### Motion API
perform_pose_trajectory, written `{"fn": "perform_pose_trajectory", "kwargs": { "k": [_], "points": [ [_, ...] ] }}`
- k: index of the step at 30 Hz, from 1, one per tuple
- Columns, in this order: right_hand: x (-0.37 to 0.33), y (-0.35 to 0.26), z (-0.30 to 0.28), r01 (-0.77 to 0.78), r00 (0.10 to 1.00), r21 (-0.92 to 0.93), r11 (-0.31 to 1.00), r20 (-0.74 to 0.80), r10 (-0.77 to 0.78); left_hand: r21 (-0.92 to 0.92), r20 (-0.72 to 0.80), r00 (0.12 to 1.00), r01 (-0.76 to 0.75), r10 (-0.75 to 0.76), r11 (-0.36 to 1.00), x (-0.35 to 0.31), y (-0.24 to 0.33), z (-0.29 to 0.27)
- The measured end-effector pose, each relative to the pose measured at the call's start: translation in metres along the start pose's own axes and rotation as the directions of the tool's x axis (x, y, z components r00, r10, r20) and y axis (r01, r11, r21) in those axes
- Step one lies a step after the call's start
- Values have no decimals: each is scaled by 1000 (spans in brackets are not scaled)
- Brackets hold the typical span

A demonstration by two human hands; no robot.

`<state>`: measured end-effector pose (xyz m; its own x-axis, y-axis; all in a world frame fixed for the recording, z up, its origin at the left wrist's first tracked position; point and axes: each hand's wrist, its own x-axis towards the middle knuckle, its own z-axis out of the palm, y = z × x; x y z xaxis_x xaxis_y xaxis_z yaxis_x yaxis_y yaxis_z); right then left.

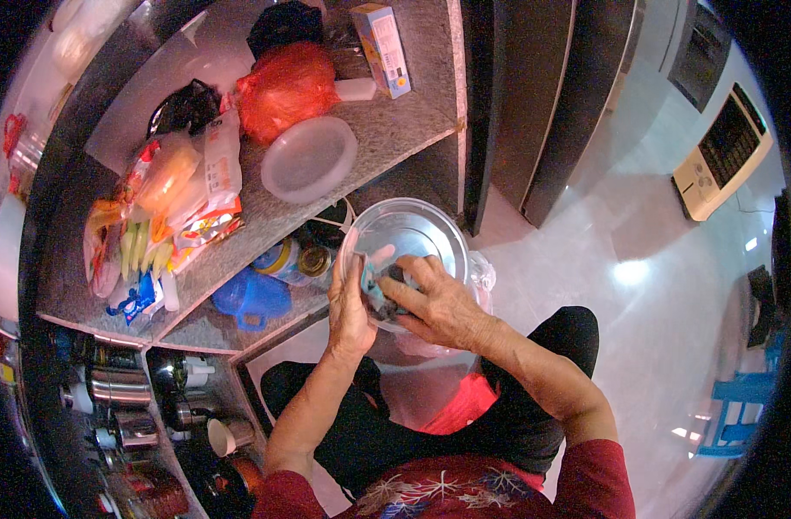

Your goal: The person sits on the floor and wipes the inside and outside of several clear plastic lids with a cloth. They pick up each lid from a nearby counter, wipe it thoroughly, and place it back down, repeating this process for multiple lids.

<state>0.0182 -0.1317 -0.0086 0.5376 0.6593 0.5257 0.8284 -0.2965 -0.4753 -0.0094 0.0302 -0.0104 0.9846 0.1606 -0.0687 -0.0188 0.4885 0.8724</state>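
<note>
From where I stand, someone in a dark red top sits with knees apart, both hands over the near left part of a round clear tub [452,227]. The left hand [350,316] holds a small grey-blue thing [367,278], its fingers closed around it, just inside the tub's rim as I see it. The right hand [443,307] reaches in from the other side, fingers bent down against the same thing; whether they pinch it I cannot tell, nor exactly what it is. Left of the tub, a translucent round lid [309,161] lies on a speckled shelf [395,143], just beside a red plastic bag [287,91], with an upright box [382,50] behind. Below, a blue jug [252,299] sits near a gold-lidded jar [314,260]. Across the pale floor [620,229] stands an air cooler [722,154].
</note>
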Motion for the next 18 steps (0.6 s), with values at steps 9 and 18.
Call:
{"fn": "perform_pose_trajectory", "kwargs": {
  "k": [9, 18],
  "points": [
    [24, 7, 13, -57, 933, -185, 981, -359, -14, 61, 92, 975, 196, -201, 979, -13, -8, -6],
    [8, 38, 9, -336, 935, -529, 779, -287, 209, 73, 37, 999, -38, 35, 997, -12, 14, 4]
  ]
}}
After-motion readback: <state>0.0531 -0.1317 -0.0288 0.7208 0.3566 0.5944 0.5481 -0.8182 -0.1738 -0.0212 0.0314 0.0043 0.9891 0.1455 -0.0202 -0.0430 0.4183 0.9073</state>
